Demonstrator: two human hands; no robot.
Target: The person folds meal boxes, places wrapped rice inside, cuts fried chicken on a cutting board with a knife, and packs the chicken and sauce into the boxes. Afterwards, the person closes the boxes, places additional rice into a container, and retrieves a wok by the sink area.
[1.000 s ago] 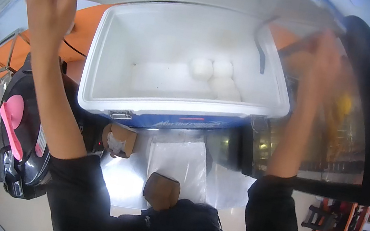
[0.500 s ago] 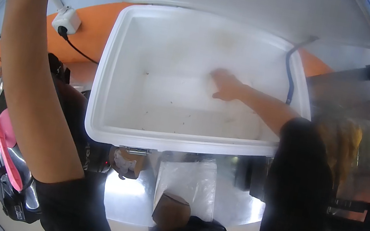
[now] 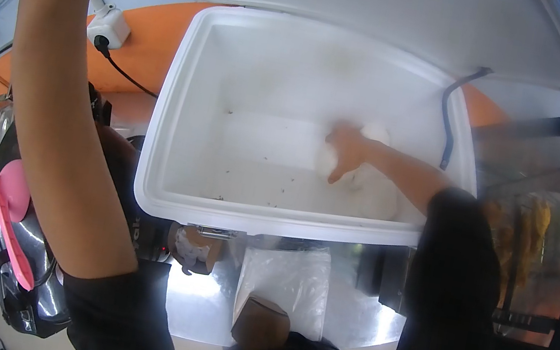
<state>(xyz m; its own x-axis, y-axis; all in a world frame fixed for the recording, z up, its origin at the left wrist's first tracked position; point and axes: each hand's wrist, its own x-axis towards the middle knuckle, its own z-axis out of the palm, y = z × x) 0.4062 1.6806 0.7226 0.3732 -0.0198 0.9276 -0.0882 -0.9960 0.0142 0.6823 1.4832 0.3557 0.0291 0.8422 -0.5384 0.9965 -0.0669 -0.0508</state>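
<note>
My right hand is down inside a large white cooler box, towards its right side. Thumb and fingers are curved around a pale, rounded thing, whose kind I cannot make out against the white wall. Another pale, rounded shape lies by my right forearm on the box floor. My left arm reaches up past the top edge of the view, beside the raised white lid. The left hand itself is out of sight.
Small dark specks dot the box floor. Below stands a metal counter with clear plastic bags and a brown cardboard box. A glass display case is at right; a plugged socket and pink-handled item are left.
My right hand has moved slightly down and right inside the cooler box, the pale, rounded thing moving with it. The view has shifted a little. My left arm stays raised.
</note>
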